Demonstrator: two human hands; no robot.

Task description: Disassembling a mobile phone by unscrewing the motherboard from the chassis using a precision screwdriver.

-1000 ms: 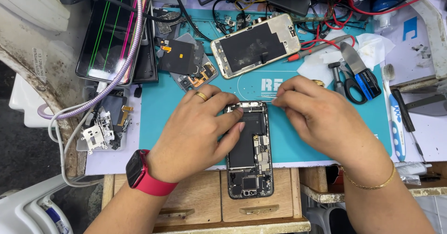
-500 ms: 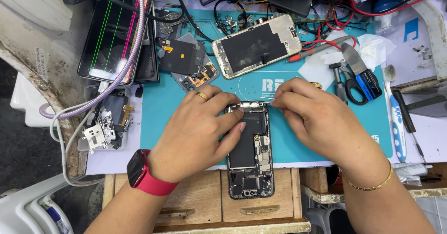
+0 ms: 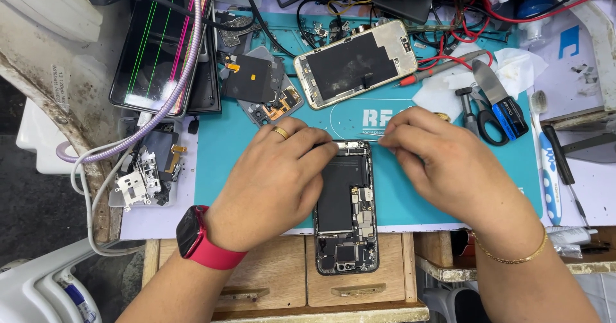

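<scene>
The opened phone [image 3: 345,207] lies face-down shell up on the teal work mat [image 3: 224,162], its long axis running from the person's body straight away toward the back of the bench; its near end overhangs the mat onto the wooden drawer front [image 3: 269,275]. The phone sits directly between the two hands, with both of them meeting at its far end.

The left hand [image 3: 273,182], with a gold ring and a red-banded watch at the wrist, lies flat over the phone's left edge, fingers [image 3: 317,153] curled onto the top-left corner and pressing the frame down. The right hand [image 3: 449,165] comes in from the right side, fingertips gathered together at the top-right corner. It seems to pinch a thin metal tool [image 3: 359,142], perhaps tweezers, laid across the top edge, though the fingers hide most of it.

Both hands are about equally near the far end; the left one covers more of the body. Beyond them lies a second phone [image 3: 356,63], tilted, and black-handled scissors [image 3: 484,114] rest to the right.
</scene>
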